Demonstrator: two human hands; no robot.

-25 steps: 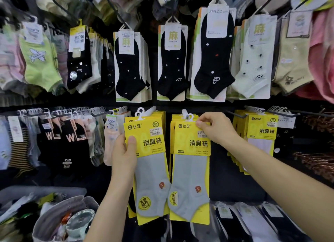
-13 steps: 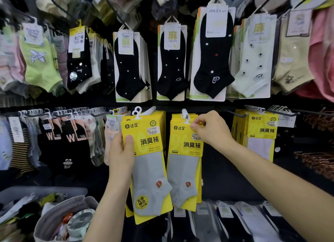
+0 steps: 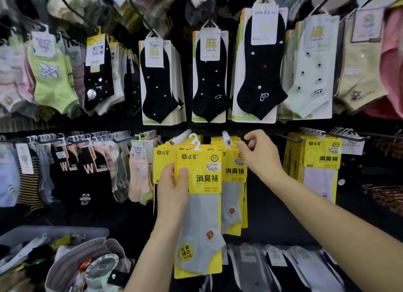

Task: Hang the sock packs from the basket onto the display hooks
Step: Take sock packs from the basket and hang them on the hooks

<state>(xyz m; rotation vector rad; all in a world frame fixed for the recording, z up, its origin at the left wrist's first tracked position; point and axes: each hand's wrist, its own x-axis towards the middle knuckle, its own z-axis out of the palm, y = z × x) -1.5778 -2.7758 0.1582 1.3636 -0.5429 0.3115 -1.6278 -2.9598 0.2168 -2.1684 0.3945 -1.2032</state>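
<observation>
My left hand grips a yellow sock pack with a grey sock by its left edge, thumb on the front. That pack's white hanger sits just below the left display hook, in front of a stack of like packs. A second yellow pack hangs on the right hook. My right hand hovers at its upper right corner. Its fingers are loosely curled and its thumb touches the card. The grey basket sits at the lower left.
Black, white and beige sock packs hang in the row above. More yellow packs hang to the right, and striped and black socks to the left. A fabric bag with small items stands by the basket. Flat packs lie along the bottom shelf.
The right pack has slid back onto its hook, and my right hand has eased off its corner. My left hand has brought its pack up and right, overlapping the hung one.
</observation>
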